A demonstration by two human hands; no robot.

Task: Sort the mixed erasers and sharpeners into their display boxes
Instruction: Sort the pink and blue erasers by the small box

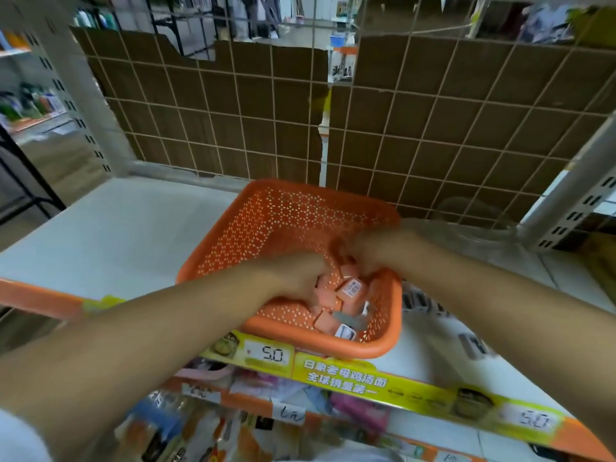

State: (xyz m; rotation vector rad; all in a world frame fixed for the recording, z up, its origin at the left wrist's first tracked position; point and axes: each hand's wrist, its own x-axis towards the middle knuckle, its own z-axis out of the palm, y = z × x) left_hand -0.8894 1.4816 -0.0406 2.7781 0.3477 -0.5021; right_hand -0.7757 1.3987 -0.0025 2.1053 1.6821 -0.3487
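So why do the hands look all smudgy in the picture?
Head view: the left hand and right hand are smeared by motion blur inside the orange basket, so the grip is unclear; the wide lens bends the shelf edge, and the price tags look soft.

Both forearms bare to past the elbow, no watch or rings visible. White sleeve (20, 438) edge showed at lower left; hands motion-blurred.

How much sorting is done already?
Nothing looks sorted yet: no display boxes show. Both hands, left and right, are down in the orange basket among the pink pieces, too blurred to tell if either holds one. The pile still in the basket is left to sort.
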